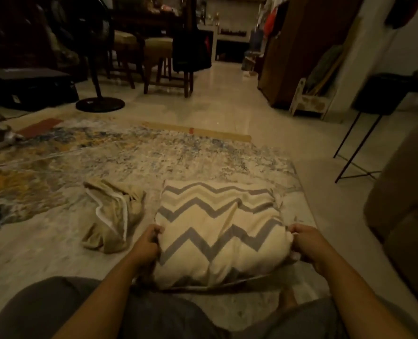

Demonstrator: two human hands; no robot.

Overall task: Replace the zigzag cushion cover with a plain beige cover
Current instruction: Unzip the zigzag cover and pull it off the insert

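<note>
A cushion in a cream cover with grey zigzag stripes (217, 231) lies on the rug right in front of my knees. My left hand (148, 243) grips its left edge, fingers curled into the fabric. At the right edge, my right hand (306, 243) grips the cushion the same way. The plain beige cover (115, 214) lies crumpled on the rug just left of the cushion, with a white seam showing. It touches neither hand.
A patterned blue, yellow and grey rug (129, 157) covers the floor. A fan base (100, 104) and wooden stools (164, 67) stand farther back. A sofa arm (403, 206) and a black metal stand (364, 133) are on the right.
</note>
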